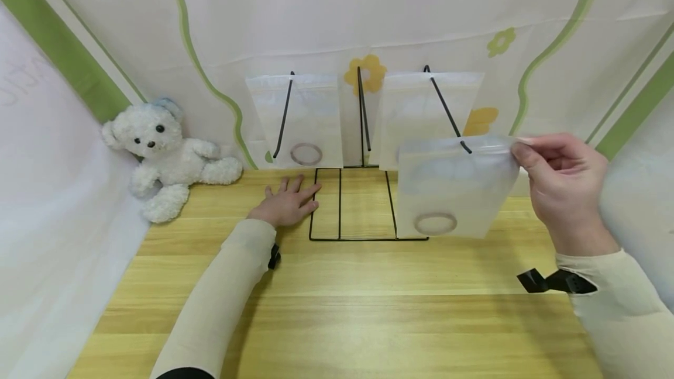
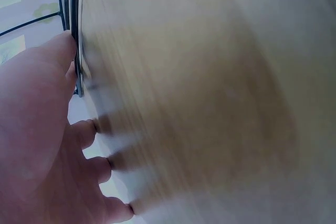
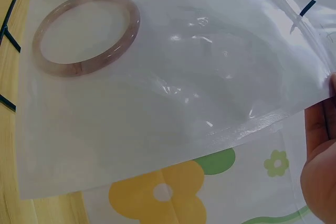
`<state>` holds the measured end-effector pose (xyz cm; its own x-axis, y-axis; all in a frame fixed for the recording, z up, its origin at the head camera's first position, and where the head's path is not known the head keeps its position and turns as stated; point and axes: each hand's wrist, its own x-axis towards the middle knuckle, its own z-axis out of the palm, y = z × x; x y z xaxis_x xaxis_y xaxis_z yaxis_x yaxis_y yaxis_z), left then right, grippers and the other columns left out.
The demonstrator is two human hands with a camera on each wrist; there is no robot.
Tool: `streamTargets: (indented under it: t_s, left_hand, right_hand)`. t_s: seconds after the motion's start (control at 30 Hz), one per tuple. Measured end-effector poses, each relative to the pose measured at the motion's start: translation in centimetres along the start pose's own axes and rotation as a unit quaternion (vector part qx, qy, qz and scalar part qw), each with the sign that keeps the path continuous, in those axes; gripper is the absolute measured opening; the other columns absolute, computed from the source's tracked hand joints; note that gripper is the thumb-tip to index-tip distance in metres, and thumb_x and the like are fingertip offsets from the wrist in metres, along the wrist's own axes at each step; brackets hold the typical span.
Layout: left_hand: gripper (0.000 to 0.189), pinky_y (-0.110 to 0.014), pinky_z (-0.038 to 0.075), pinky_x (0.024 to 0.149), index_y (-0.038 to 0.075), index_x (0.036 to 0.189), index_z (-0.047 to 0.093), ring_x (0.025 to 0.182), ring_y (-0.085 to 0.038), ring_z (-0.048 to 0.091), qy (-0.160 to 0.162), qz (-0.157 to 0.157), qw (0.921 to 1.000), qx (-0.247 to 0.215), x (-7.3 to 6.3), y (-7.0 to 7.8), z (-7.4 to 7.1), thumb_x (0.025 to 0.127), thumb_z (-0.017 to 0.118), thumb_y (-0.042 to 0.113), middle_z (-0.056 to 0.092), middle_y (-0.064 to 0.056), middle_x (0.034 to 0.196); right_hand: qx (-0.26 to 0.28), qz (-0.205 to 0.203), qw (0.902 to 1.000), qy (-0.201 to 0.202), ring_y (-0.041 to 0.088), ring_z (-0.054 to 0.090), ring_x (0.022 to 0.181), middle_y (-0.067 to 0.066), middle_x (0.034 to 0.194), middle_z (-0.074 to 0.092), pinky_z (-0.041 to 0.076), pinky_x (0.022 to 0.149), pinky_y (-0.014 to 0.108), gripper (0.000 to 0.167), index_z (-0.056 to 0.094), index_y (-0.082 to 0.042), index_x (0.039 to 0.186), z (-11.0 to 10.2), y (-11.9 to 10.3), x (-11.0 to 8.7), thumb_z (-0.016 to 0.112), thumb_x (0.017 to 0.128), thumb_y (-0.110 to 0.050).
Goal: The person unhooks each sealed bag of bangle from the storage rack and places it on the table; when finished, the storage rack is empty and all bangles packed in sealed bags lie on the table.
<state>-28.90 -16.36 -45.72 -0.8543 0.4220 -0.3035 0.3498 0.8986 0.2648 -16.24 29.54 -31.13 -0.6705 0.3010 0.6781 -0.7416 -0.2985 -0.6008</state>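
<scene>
Right hand (image 1: 566, 186) pinches a clear bag (image 1: 447, 186) by its top corner; left hand (image 1: 286, 203) lies with fingers spread, touching the black rack (image 1: 340, 206)'s base.

The bag, a pinkish bangle (image 3: 79, 70) low inside, hangs at the right hook (image 1: 447, 108)'s front tip. Another bag (image 1: 416, 116) hangs behind it, one more bag (image 1: 313, 113) on the left hook (image 1: 284, 113). Lettering (image 1: 21, 78) on the left cloth (image 1: 52, 192) is too faint to read.

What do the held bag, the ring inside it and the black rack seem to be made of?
Bag: probably thin plastic; translucent, with shiny creases. Ring: perhaps stone, glass or plastic; smooth, with glossy highlights. Rack: likely coated metal wire; thin, black, neatly bent rods.
</scene>
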Motion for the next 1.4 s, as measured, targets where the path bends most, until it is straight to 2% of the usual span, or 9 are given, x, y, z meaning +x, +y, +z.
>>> streamTargets:
  t_s: [0.33,0.63,0.8,1.1,1.27,1.4]
  left_hand:
    - [0.064,-0.088,0.002,0.121,0.043,0.173,0.020,0.166,-0.053,-0.005,-0.006,-0.005,1.0000,-0.005,-0.2,0.3,-0.2,0.114,0.034,0.063,-0.001,-0.011,0.184]
    - [0.069,-0.090,0.003,0.119,0.046,0.172,0.020,0.166,-0.056,0.000,0.005,0.007,1.0000,0.004,-0.4,0.3,-0.1,0.110,0.029,0.073,0.002,-0.014,0.184]
    - [0.068,-0.090,0.003,0.119,0.047,0.172,0.018,0.166,-0.054,-0.001,0.004,0.005,1.0000,0.007,-0.2,0.1,0.0,0.110,0.028,0.073,0.001,-0.012,0.184]
    - [0.068,-0.090,0.003,0.119,0.045,0.173,0.020,0.166,-0.054,-0.001,0.004,0.005,1.0000,-0.001,-0.6,0.5,-0.3,0.111,0.028,0.072,0.002,-0.013,0.184]
    - [0.069,-0.091,0.002,0.118,0.043,0.173,0.021,0.165,-0.058,0.000,-0.002,0.010,1.0000,0.002,-1.2,1.2,-1.0,0.111,0.028,0.071,0.004,-0.017,0.183]
    - [0.066,-0.089,0.002,0.120,0.040,0.174,0.021,0.166,-0.056,-0.002,-0.006,0.007,1.0000,0.003,-1.7,1.6,-1.2,0.114,0.030,0.065,0.002,-0.017,0.183]
  right_hand:
    - [0.025,-0.006,0.9997,0.001,0.021,0.075,0.065,0.024,0.084,0.079,0.062,0.065,0.023,0.015,0.064,0.034,0.089,0.4,-1.0,-0.7,0.055,0.081,0.043]
    - [0.042,-0.006,0.9991,0.001,0.022,0.076,0.065,0.026,0.083,0.078,0.063,0.066,0.024,0.016,0.062,0.035,0.089,0.5,-1.8,-1.1,0.052,0.081,0.044]
    - [0.041,-0.001,0.9991,0.005,0.022,0.075,0.061,0.027,0.081,0.078,0.062,0.064,0.024,0.015,0.063,0.035,0.089,0.1,-2.6,-1.6,0.052,0.082,0.044]
    - [0.002,0.015,0.9996,0.023,0.020,0.073,0.056,0.026,0.082,0.079,0.057,0.056,0.021,0.013,0.064,0.034,0.090,-2.1,-4.1,-2.8,0.056,0.083,0.042]
    - [-0.040,0.037,0.9971,0.054,0.022,0.080,0.069,0.024,0.082,0.079,0.063,0.063,0.022,0.010,0.065,0.032,0.093,-3.7,-5.0,-3.7,0.060,0.085,0.037]
    - [-0.059,0.053,0.9955,0.053,0.019,0.082,0.075,0.021,0.085,0.081,0.063,0.066,0.021,0.011,0.067,0.029,0.097,-5.1,-5.7,-4.3,0.059,0.090,0.033]
